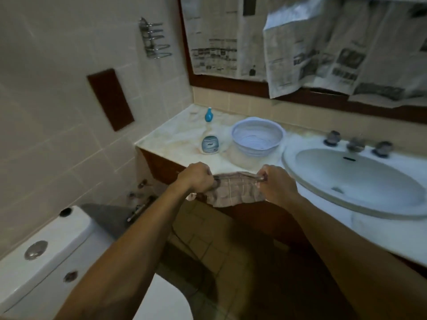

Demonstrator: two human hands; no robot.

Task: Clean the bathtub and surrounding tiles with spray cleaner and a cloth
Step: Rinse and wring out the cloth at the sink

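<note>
Both hands up at the counter edge; left hand (198, 177) and right hand (275, 181) each pinch a top corner of the brownish checked cloth (233, 190), fingers curled round the hem, cloth stretched flat between them and hanging over the front lip of the pale marble countertop (171, 140); looks like the step is opening or folding the cloth before use. Spray cleaner, a clear bottle with blue trigger head (209, 135), stands upright on the counter just behind the hands, beside the white ribbed bowl (257, 136); white oval sink (360, 181) to the right. Bathtub itself not clearly in view; chrome taps (141, 197) low on the tiled wall at left may belong to it, cannot confirm. To do this well: keep corners level; fold into a pad sized for one palm; free one hand for the bottle; avoid dragging cloth across the counter edge. Cleaning proper looks not yet started.
</note>
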